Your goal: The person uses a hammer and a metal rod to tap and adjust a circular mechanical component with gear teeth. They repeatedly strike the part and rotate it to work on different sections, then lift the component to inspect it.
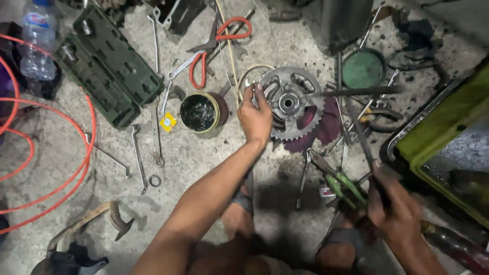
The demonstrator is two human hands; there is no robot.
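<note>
While my left hand grips the rim of the sprocket flat on the floor just past its fingers, my right hand is closed around a long rod slanting up toward the sprocket's far side.

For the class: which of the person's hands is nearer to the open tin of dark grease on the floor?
Left. The left hand grips the sprocket just right of the grease tin. The right hand, holding a long tool, is much farther away at lower right.
</note>
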